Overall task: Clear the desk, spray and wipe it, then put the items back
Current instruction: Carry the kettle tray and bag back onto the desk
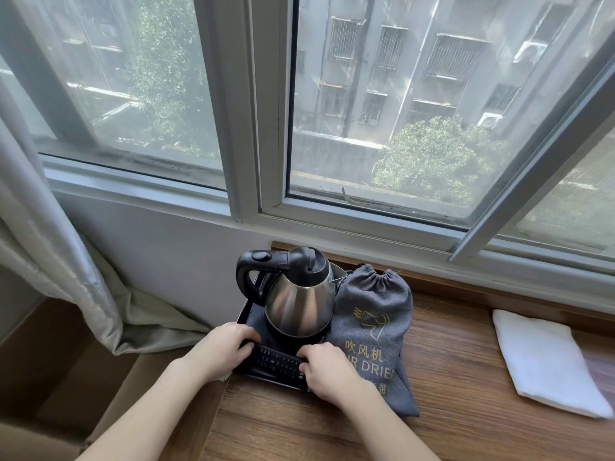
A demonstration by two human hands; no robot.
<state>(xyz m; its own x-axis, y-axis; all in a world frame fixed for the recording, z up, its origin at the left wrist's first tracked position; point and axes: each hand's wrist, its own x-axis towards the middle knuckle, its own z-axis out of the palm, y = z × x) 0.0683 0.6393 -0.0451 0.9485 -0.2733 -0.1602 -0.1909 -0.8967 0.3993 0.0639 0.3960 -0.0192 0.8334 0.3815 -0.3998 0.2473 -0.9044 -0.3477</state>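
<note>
My left hand (222, 348) has its fingers curled over the near left rim of the black tray (244, 314), which sits at the left end of the tabletop (449, 410), its left side right at the edge. The steel kettle (297, 299) stands upright on the tray, handle to the left, and a black remote (278, 361) lies across the tray's near edge between my hands. My right hand (327, 372) grips the near right side of the tray, fingers folded over the remote's end there (I can't tell whether they also catch the rim underneath).

I judge this to be the clearing step: lifting the tray with everything on it. To do it well I want both hands to take the weight together, so the tray comes up level and the kettle does not slide or tip toward the window. The remote is loose, so I should pin it against the rim as I lift. The kettle may hold water; slow and flat is the safe way.

Just right of the tray, touching it, lies the grey hair-dryer bag (372, 331), with my right wrist over its lower left part. I should lift straight up before swinging away, so the tray's edge does not drag the bag along. Well apart, far right, lies a folded white cloth (545, 364), ready for wiping.
</note>
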